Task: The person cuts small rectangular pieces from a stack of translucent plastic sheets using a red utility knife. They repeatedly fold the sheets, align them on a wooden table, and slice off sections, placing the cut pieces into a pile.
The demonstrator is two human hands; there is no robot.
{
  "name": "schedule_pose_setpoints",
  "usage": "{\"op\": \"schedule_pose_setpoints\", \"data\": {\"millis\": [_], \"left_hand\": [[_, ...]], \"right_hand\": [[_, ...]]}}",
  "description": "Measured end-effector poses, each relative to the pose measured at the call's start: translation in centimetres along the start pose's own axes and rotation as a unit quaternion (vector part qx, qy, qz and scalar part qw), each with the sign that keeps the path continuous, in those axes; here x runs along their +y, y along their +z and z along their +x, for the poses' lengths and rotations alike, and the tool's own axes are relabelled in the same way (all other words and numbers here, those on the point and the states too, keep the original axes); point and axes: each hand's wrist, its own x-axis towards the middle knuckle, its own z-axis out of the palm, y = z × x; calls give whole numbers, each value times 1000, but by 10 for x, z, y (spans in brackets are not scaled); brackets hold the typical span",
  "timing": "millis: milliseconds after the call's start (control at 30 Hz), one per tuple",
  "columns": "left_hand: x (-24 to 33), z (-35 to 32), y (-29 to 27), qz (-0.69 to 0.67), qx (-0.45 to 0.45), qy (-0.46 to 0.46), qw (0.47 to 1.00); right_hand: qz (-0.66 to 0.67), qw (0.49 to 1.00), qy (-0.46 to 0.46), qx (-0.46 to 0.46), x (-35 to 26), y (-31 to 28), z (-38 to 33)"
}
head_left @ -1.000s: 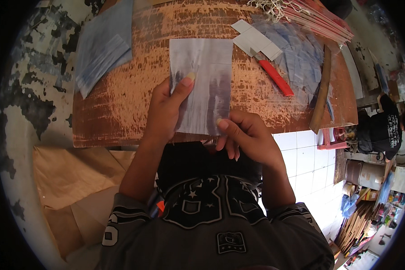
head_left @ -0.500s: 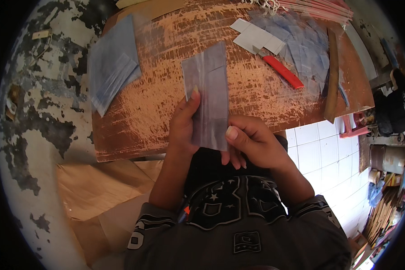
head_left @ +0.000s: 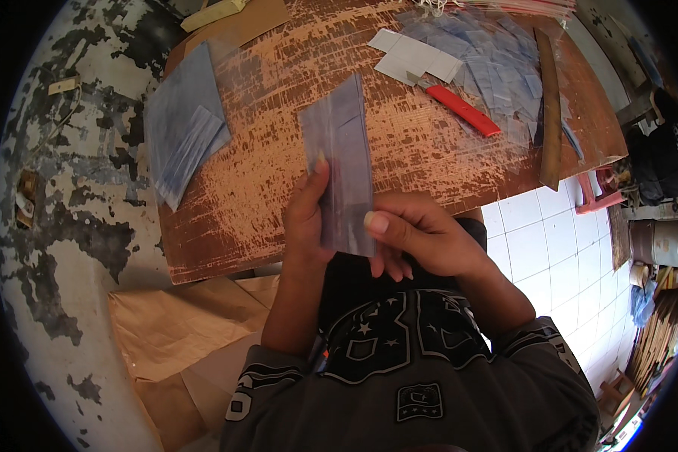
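A narrow stack of clear, greyish plastic sheets (head_left: 346,151) stands tilted in front of me, above the table's near edge. My left hand (head_left: 305,215) grips its left side, thumb lying over the front face and fingers behind. At the lower right edge my right hand (head_left: 426,237) pinches the sheets between thumb and curled forefinger; its other fingers hang lower, partly hidden behind the stack. Beyond, a red-handled cutter knife (head_left: 463,111) lies on the table beside white card pieces (head_left: 418,59).
Larger bluish plastic sheets (head_left: 181,113) lie at the left of the worn wooden table (head_left: 264,105). Many small cut plastic pieces (head_left: 497,68) spread at the far right, next to a wooden strip (head_left: 550,113). Brown paper (head_left: 196,324) sits below the table's left edge.
My right thumb has shifted slightly onto the stack's lower right edge. The left hand keeps its grip. The whole view has turned a little.
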Motion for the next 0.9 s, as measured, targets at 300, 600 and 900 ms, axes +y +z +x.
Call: {"op": "schedule_pose_setpoints", "data": {"millis": [300, 600, 900], "left_hand": [[18, 0, 8, 138, 71, 145, 977], [20, 1, 8, 168, 80, 130, 974], [49, 18, -3, 228, 136, 51, 963]], "right_hand": [[-112, 987, 22, 113, -3, -14, -4], [-162, 981, 56, 96, -3, -13, -3], [-90, 986, 40, 135, 28, 2, 12]]}}
